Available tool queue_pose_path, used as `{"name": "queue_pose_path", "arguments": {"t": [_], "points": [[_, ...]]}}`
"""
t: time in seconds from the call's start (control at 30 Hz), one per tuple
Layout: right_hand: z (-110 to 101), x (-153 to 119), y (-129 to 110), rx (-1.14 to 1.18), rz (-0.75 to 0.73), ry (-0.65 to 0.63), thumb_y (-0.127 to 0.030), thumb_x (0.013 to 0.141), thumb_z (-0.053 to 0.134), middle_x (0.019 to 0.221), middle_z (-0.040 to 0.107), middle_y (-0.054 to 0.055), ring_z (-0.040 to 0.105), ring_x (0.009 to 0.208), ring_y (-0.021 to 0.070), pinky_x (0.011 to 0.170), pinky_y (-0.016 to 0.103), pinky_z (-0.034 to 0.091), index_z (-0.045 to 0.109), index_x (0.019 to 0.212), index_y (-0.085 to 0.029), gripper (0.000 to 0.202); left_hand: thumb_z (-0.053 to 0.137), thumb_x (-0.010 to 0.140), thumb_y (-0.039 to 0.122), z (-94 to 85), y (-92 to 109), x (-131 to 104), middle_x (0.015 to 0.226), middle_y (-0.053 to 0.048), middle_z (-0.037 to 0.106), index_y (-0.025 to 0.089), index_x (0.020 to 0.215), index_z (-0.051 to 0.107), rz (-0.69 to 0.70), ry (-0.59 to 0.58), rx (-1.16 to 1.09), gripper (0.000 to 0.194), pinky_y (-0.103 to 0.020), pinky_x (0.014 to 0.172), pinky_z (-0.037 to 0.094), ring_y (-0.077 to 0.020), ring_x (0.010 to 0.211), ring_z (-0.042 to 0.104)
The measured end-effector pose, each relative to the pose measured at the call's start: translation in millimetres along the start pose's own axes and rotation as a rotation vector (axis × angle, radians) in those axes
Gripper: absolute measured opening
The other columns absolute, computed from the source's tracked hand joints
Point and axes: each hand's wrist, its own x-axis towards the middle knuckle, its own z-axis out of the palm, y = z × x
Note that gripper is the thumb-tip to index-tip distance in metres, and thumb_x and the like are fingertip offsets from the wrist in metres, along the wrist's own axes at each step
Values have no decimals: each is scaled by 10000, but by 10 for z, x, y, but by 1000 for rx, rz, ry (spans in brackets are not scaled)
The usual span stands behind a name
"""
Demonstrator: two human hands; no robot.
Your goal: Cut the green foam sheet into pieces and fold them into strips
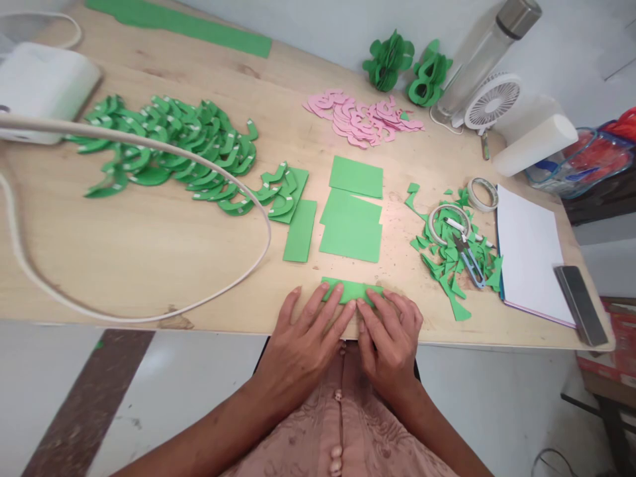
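At the table's front edge lies a narrow strip of green paper point(352, 290), which looks folded. My left hand point(311, 324) rests on its left part with fingers spread and the tips pressing it flat. On the right part, my right hand point(392, 324) presses down with its fingers stretched out. Both hands hide the strip's lower edge. Just beyond are several green paper rectangles point(352, 240), partly overlapping. A narrower green piece point(299, 232) lies to their left, with curved green cutouts point(282, 204) near it.
Many curved green cutouts point(169, 146) and pink cutouts point(355, 119) lie farther back. At right are green scraps point(457, 288), thread snips point(470, 260), tape rolls point(483, 194), white paper point(531, 255) and a phone point(580, 305). A white cable point(218, 291) loops across the left side.
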Motion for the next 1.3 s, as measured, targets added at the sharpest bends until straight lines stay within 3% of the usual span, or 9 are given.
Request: {"name": "queue_pose_path", "arguments": {"t": [1.3], "points": [[14, 15, -10, -22, 13, -15, -139, 859, 541, 1177, 669, 90, 513, 1153, 295, 989, 527, 344, 636, 1133, -190, 295, 528, 892, 297, 13, 12, 3, 1414, -121, 505, 197, 1333, 511, -1, -10, 14, 453, -557, 1131, 214, -302, 1358, 386]]}}
